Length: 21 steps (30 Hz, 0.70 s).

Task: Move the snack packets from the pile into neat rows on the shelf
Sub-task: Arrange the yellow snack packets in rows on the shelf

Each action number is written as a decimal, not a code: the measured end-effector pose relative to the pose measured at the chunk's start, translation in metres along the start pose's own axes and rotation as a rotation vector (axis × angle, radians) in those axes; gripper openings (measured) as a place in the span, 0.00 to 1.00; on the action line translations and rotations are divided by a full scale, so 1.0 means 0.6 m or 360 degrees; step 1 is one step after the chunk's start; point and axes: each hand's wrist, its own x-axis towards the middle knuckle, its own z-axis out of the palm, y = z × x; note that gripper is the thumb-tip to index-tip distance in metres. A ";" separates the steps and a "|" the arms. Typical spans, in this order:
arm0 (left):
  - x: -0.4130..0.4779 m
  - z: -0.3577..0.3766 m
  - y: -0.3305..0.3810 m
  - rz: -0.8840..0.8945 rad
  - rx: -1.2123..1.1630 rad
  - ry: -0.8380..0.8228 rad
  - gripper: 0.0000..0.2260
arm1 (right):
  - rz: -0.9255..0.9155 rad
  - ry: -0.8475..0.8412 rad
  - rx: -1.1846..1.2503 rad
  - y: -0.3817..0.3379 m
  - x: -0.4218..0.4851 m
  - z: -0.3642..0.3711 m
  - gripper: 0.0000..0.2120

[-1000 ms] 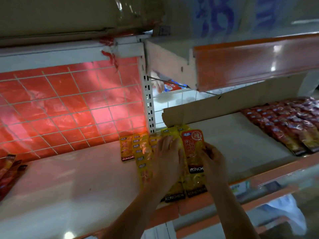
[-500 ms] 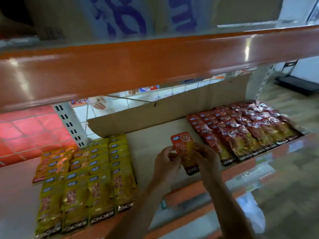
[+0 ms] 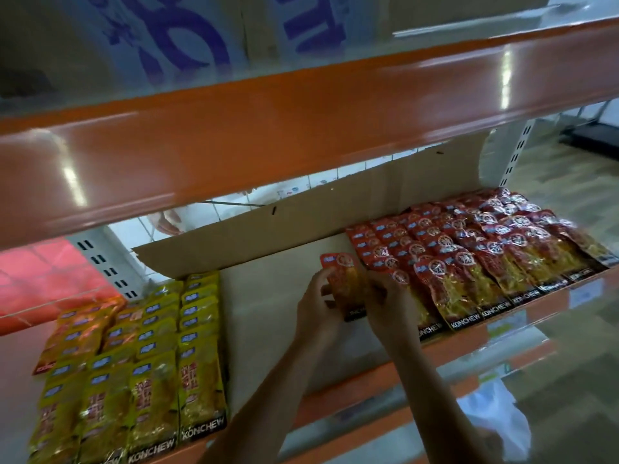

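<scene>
1. My left hand [image 3: 318,304] and right hand [image 3: 390,306] together pinch one red packet [image 3: 345,284], left grip on its left edge, right grip on its right edge, fingers pressed onto the foil.
2. The packet is above the bare middle of the shelf [image 3: 268,306]; I cannot tell whether its lower end touches the shelf. Its long axis runs from about 11 o'clock, where the red header is, to 5 o'clock, where the dark label band points toward me.
3. The red rows [image 3: 469,262] lie at 3 o'clock from my grip, just beside my right hand; the nearest red packet there may touch my right knuckles, though I cannot say for sure.
4. The yellow rows [image 3: 160,363] lie at 8 o'clock, well apart from both hands.
5. A cardboard strip [image 3: 335,212] stands along the back at 12 o'clock.
6. My judgement: the packet belongs at the left edge of the red rows, so the move goes toward 3 o'clock, led by the nearer right hand, keeping the long axis parallel to its neighbours.
</scene>
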 end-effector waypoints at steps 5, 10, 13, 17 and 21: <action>0.060 0.001 -0.011 0.0087 0.0575 0.0044 0.18 | -0.0124 0.0120 -0.0234 0.011 0.025 0.002 0.06; 0.106 0.029 -0.022 0.0186 0.1139 0.0191 0.14 | -0.0065 0.0048 -0.0289 0.016 0.035 -0.001 0.13; 0.136 0.049 -0.027 0.0329 0.1231 0.0091 0.13 | -0.0103 0.0002 -0.0322 0.015 0.045 -0.001 0.13; 0.166 0.059 -0.017 0.0305 0.1287 0.0050 0.11 | -0.0129 -0.0087 -0.0399 0.013 0.058 0.003 0.15; 0.179 0.060 -0.013 0.0339 0.1281 0.0036 0.09 | -0.0148 -0.0109 -0.0448 0.016 0.064 0.007 0.14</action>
